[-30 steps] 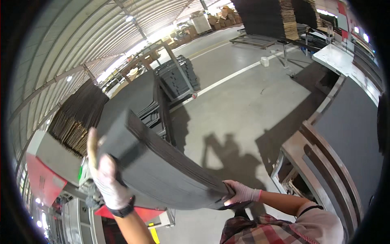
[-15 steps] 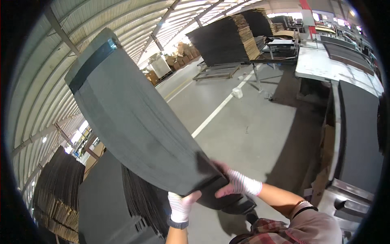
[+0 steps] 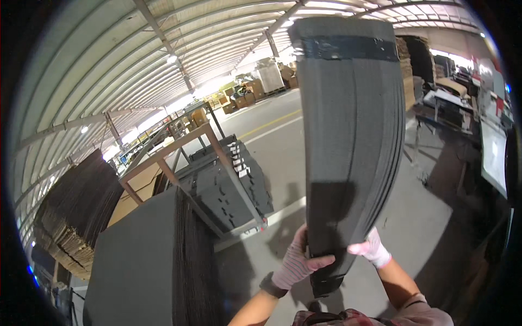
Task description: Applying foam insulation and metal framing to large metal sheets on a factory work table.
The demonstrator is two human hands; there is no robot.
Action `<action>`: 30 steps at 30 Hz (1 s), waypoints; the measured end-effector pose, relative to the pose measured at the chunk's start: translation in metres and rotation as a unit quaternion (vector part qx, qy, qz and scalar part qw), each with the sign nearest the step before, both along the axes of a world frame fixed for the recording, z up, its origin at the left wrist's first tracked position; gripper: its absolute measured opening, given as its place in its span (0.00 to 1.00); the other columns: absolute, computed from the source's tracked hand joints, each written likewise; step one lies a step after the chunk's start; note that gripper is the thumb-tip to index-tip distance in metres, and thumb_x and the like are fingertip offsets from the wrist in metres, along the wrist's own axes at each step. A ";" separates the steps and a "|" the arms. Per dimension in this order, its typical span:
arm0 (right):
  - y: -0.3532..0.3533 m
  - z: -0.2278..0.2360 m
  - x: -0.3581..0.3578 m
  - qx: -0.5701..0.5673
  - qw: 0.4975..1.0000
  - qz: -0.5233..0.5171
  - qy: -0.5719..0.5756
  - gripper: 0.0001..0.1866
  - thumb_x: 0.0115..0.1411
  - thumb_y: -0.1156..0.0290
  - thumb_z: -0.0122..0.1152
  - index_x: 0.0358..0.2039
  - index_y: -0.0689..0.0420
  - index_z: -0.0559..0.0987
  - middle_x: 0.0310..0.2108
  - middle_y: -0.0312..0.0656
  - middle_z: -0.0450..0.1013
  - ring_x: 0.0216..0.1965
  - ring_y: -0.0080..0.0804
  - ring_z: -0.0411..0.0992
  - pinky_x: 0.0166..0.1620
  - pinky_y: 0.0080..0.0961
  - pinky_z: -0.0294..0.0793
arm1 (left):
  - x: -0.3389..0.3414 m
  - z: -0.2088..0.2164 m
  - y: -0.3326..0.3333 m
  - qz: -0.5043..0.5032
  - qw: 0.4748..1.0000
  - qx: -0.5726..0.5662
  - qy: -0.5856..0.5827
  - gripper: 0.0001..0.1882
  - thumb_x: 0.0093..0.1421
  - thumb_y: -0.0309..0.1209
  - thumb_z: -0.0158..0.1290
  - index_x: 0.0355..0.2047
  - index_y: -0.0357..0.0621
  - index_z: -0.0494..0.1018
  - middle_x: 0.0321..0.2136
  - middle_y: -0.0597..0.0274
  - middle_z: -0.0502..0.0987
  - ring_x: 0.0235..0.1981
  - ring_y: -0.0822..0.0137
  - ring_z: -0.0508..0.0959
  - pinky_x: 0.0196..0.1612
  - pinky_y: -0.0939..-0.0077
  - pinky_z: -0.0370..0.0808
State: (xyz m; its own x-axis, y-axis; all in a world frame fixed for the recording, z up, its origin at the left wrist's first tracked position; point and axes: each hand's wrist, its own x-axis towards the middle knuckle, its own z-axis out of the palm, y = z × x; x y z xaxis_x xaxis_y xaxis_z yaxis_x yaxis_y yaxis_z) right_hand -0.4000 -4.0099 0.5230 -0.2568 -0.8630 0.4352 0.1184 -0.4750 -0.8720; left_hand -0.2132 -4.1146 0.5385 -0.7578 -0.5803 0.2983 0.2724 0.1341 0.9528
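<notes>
A tall bundle of long dark grey sheets (image 3: pixel 353 125) stands nearly upright before me, bowed along its right side. A dark band of tape (image 3: pixel 348 48) wraps it close to the top, and another dark band crosses it low down by my hands. My left hand (image 3: pixel 302 262), in a striped knit glove, grips the lower left edge with its thumb across the front. On the lower right edge my right hand (image 3: pixel 372 249), gloved alike, is closed with its thumb in front. The fingers behind the bundle are hidden.
To the left stands a big stack of dark sheets (image 3: pixel 133 261) by a metal frame (image 3: pixel 167 168). Beyond the frame are piled dark pieces (image 3: pixel 223 190). A brown-edged stack (image 3: pixel 79 212) is farther left. Cardboard boxes (image 3: pixel 247 93) lie far back, and a white table (image 3: pixel 492 157) is at right.
The bundle has swung from leaning far left to nearly upright, still in both hands. My view has turned left, bringing the metal frame and the piles behind it into sight.
</notes>
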 end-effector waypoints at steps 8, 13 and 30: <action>-0.198 0.000 -0.120 0.068 0.997 -0.042 -0.009 0.51 0.29 0.63 0.81 0.55 0.64 0.66 0.49 0.42 0.70 0.50 0.32 0.67 0.55 0.32 0.65 | -0.128 0.050 -0.219 0.012 0.996 -0.085 -0.017 0.45 0.41 0.35 0.70 0.56 0.35 0.58 0.48 0.57 0.69 0.51 0.69 0.69 0.55 0.71 0.65; -0.365 0.000 -0.191 0.044 0.998 -0.039 -0.004 0.49 0.31 0.65 0.79 0.56 0.64 0.65 0.50 0.42 0.69 0.50 0.35 0.68 0.55 0.33 0.65 | -0.201 0.068 -0.360 0.062 0.996 -0.053 0.047 0.45 0.40 0.33 0.69 0.57 0.41 0.57 0.49 0.57 0.70 0.51 0.66 0.69 0.53 0.69 0.66; -1.069 0.107 -0.211 -0.228 0.922 0.302 0.080 0.29 0.51 0.55 0.57 0.48 0.62 0.72 0.42 0.41 0.73 0.42 0.28 0.72 0.44 0.25 0.72 | -0.213 -0.224 -0.708 0.458 0.879 0.020 -0.133 0.48 0.36 0.50 0.70 0.52 0.37 0.63 0.44 0.44 0.73 0.46 0.53 0.74 0.44 0.61 0.73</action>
